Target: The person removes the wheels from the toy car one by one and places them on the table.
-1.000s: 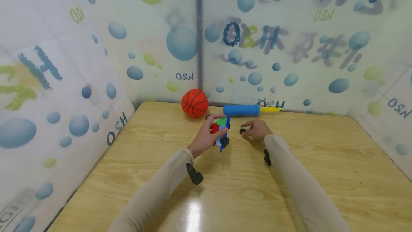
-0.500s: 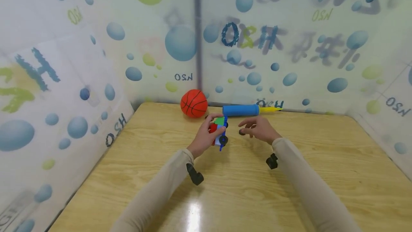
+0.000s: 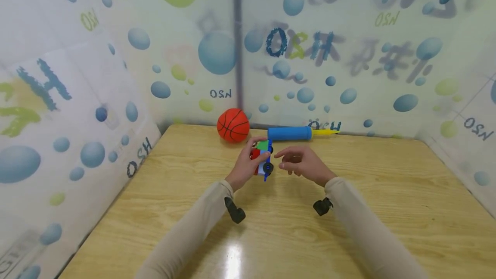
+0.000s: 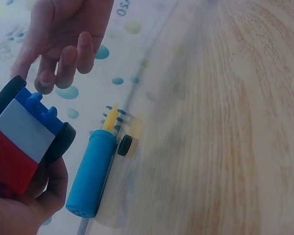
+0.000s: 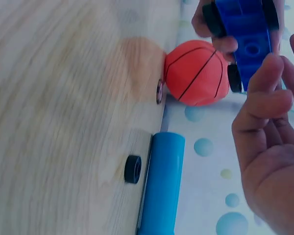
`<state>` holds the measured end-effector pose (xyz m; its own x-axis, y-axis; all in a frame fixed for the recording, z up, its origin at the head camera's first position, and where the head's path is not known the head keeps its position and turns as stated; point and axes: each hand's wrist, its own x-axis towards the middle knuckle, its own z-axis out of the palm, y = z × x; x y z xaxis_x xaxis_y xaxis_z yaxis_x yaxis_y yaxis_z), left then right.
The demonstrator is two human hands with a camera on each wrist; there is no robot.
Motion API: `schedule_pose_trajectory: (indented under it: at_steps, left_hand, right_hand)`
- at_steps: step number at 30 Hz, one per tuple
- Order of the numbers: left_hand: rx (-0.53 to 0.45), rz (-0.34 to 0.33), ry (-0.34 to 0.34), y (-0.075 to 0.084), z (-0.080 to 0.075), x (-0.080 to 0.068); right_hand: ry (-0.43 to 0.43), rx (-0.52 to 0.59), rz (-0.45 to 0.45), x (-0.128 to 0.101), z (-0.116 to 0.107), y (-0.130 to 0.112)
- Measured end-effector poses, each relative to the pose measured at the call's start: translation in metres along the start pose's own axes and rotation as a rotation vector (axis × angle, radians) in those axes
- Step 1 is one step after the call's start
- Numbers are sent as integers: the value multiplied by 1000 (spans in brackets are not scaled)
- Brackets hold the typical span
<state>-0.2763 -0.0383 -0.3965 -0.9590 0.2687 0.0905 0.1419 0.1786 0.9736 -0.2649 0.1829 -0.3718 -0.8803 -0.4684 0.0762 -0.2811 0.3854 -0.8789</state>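
Right hand (image 3: 306,165): fingers loosely bent and spread, nothing visible in their grasp, poised just beside the toy; whether a fingertip touches it, the views do not settle.
Left hand (image 3: 245,166): thumb and fingers close around a toy car, gripping it from its left side.
Toy car (image 4: 27,129): held above the table in the left hand, red, white, green and blue, its blue underside turned toward the right hand; three dark wheels show in the right wrist view, the fourth corner masked by fingers.
Latest shift: a second ago the right fingers were at a loose black wheel (image 5: 133,169); they have since left it and come across to the toy.
What it means: both hands now gather at the car, apparently the focus of the work, while that wheel lies unattached on the wood.
Beside the wheel: a blue cylinder with a yellow tip (image 3: 289,133), lying near the back edge.
Back left: a red basketball (image 3: 233,125), with a small round piece (image 5: 159,91) near it, too indistinct to identify.
Underneath: a wood-grained table (image 3: 407,210), backed by bubble-printed walls (image 3: 174,29).
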Motion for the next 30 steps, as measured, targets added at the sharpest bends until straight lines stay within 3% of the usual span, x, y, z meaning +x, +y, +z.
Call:
schedule_pose_trajectory:
  at_steps: [12,30]
  left_hand:
    - [-71,13,14,-2,-1,2]
    - [-121,13,4,0,2,3]
  right_hand:
    - [-53,11,-22,4,14,-6]
    - [-62,-13,-49,5,26,-7]
